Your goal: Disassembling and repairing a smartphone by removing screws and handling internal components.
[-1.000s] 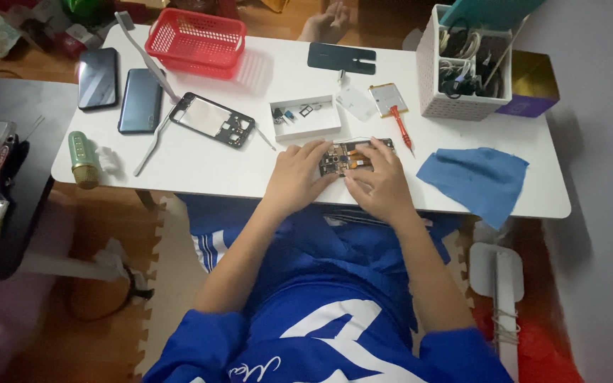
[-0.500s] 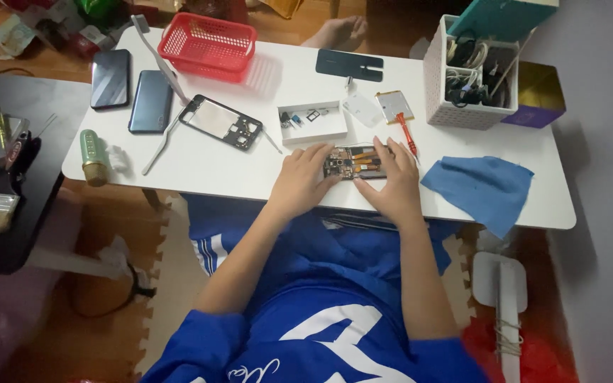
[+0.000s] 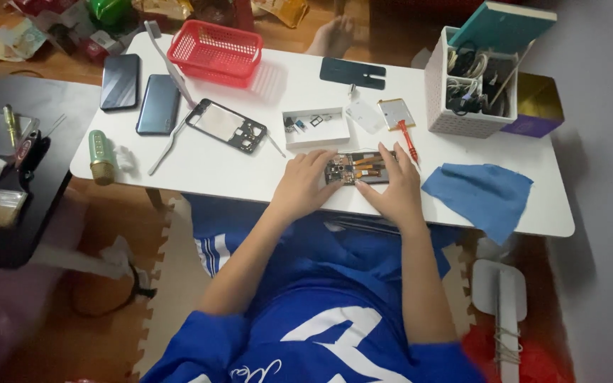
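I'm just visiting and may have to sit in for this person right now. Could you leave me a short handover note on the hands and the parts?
Left hand: fingers on the left end of the opened phone.
Right hand: resting on its right end.
The phone lies flat at the front edge of the white table.
Done: back is off, circuit board exposed.
Nearby: small white parts tray, red screwdriver, phone frame.
Left: cannot tell.

Opened phone (image 3: 358, 169) between hands; parts tray (image 3: 316, 128) behind; cloth (image 3: 478, 194) right.
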